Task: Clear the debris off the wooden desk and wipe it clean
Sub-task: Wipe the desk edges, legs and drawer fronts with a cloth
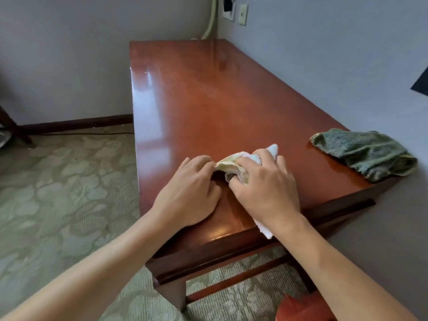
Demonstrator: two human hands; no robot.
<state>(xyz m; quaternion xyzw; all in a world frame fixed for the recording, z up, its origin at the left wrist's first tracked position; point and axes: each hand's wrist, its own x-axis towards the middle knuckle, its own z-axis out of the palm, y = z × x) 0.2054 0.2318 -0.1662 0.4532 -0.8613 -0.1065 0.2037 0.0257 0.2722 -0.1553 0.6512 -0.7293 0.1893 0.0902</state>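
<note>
Both grips close on one pale cloth (234, 165): my right hand (266, 188) bunches its bulk under curled fingers, and my left hand (190, 191) pinches the yellowish end just beside it. A white corner of the cloth trails out under my right wrist and over the near edge of the bench (208, 100). Both hands sit close to that near edge, toward the bench's left side, which drops straight to the carpet (58, 181).

To my right, a crumpled green towel (366, 154), nubbly with a yellow hem, lies at the bench's right edge against the wall, well apart from my hands. Beyond my hands the top runs long and bare to the far corner.

The bench is reddish-brown wood, glossy, with sharp straight edges and pale smears in the shine. Its right side meets a grey-blue wall (324, 54); wall sockets (236, 10) and a pale hose (212, 22) sit above the far corner. The carpet is greenish with a leafy pattern.
</note>
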